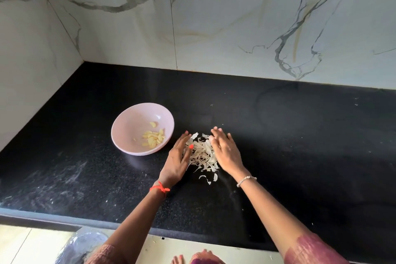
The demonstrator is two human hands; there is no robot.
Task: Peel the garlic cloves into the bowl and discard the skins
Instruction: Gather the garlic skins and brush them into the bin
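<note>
The pink bowl (128,126) sat just left of the left hand (179,156), so a wide sweep of that wrist could probably have nudged it or flicked scraps in among the peeled garlic cloves (153,137). Both hands were flat, with fingers straight and nothing pinched. The pile of skins (202,154) lay between the palms, the left hand against one side and the right hand (225,152) against the other. With so loose a hold, light scraps would likely slip out below or between the fingers when lifted. A quick move might also scatter them over the counter (289,135). A few stray flakes (209,179) lay behind the palms, on the person's side, and could be missed.

The bowl looked smooth and round, with shallow sloping walls. The cloves were pale yellow, glossy and crescent-shaped. The skins were thin, papery, off-white curls and strips, loosely heaped. The counter was dark, speckled and polished, with pale dusty smears to the left of the hands
</note>
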